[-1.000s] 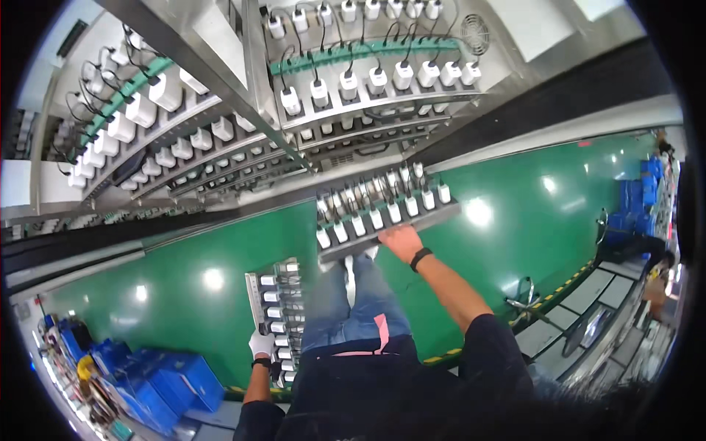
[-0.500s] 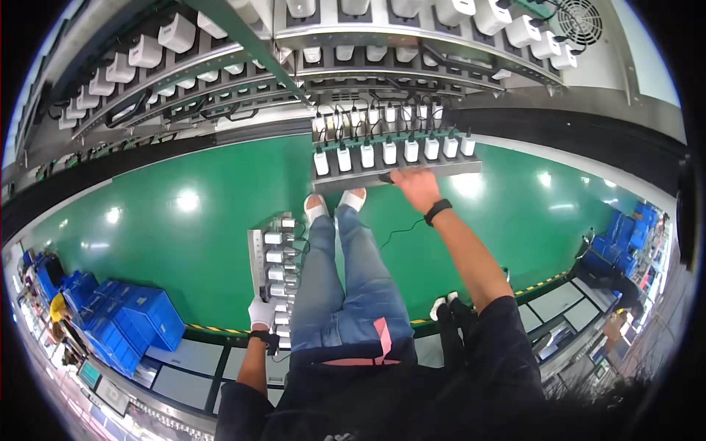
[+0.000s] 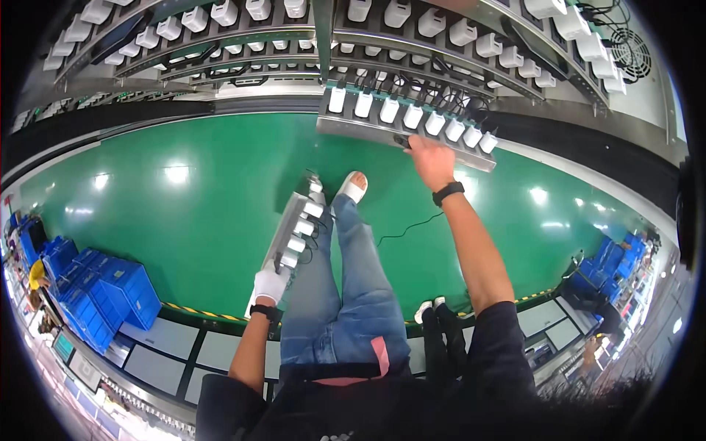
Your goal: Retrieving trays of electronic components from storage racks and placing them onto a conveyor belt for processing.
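My right hand point(image 3: 434, 162), bare with a black wristband, grips the black handle point(image 3: 401, 140) on the front of a long metal tray point(image 3: 360, 130). A row of white power adapters point(image 3: 390, 110) stands upright on that tray, with dark cables behind them. The tray's far side reaches under the rack shelves and is hidden there. My left hand point(image 3: 271, 284), in a white glove, is closed around the handle of a second metal tray point(image 3: 285, 224), held tilted beside my left leg. White adapters point(image 3: 303, 226) with cables stick out from its side; its near end is partly hidden.
Ahead, a metal rack point(image 3: 419, 55) carries several shelves of white adapters. A thin cable point(image 3: 401, 234) lies on the green floor point(image 3: 198, 213). Blue crates point(image 3: 110, 290) stand at left and more crates point(image 3: 607, 253) at right. Another person's legs point(image 3: 441, 331) are close behind, right of me.
The right-hand tray has moved farther in under the rack and now slants, its rear adapters out of sight. The left-hand tray has swung up and rightward, tilting. My left foot has moved out of sight.
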`<action>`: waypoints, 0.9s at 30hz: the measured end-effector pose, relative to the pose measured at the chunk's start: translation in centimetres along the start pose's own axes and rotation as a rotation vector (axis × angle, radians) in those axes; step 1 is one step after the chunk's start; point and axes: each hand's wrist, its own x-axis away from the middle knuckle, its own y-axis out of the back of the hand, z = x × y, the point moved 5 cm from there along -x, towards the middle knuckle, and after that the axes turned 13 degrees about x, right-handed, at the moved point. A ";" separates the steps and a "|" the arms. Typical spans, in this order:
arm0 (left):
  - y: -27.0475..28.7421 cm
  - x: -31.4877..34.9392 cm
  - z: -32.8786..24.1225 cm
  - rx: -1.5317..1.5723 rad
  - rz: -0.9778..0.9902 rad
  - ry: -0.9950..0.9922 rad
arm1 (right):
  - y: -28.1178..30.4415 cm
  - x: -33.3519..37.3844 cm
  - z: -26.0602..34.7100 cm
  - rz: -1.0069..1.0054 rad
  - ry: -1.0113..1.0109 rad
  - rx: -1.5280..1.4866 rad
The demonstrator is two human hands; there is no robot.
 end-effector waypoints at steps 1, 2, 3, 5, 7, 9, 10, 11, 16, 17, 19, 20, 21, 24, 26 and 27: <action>-0.2 0.0 -0.5 -0.053 -0.013 -0.074 | -0.9 -0.3 0.0 -0.018 -0.010 -0.004; -0.7 -0.2 -1.0 -0.110 -0.024 -0.109 | -1.4 0.1 0.0 -0.053 -0.004 0.011; -0.8 -0.3 -1.3 -0.164 -0.033 -0.128 | -2.3 0.7 0.5 -0.036 0.004 0.033; -1.2 -0.5 -1.9 -0.220 0.027 -0.145 | -4.0 1.6 0.9 -0.014 0.008 0.082; -1.4 -0.6 -2.4 -0.215 0.073 -0.154 | -5.5 3.2 2.2 -0.002 0.016 0.027; -1.5 -1.2 -3.0 -0.217 0.087 -0.196 | -6.8 4.2 2.7 0.036 0.021 0.041; -1.7 -1.5 -3.2 -0.243 0.108 -0.214 | -7.1 4.5 2.9 0.006 0.039 -0.009; -1.8 -1.5 -3.1 -0.264 0.096 -0.186 | -7.4 4.6 2.9 0.010 0.050 -0.030; -2.0 -1.5 -3.5 -0.247 0.098 -0.282 | -6.7 4.0 1.9 0.071 0.082 -0.038; -2.1 -1.7 -3.4 -0.250 0.100 -0.253 | -6.3 3.7 1.6 0.122 0.082 -0.025; -2.2 -2.2 -3.1 -0.268 0.116 -0.169 | -5.0 2.9 1.1 0.096 0.094 -0.005; -2.3 -2.3 -3.0 -0.300 0.115 -0.136 | -4.5 2.4 0.9 0.098 0.097 0.008; -2.3 -2.5 -3.0 -0.295 0.133 -0.108 | -4.1 2.1 0.8 0.105 0.097 0.021; -2.4 -2.7 -2.3 -0.294 0.170 -0.041 | -3.3 1.5 0.2 0.130 0.118 0.027; -2.3 -3.1 -1.7 -0.313 0.165 -0.019 | -3.5 1.5 -0.1 0.102 0.143 0.056; -2.1 -3.1 -1.7 -0.239 0.139 -0.087 | -3.7 1.4 -0.5 0.051 0.125 0.081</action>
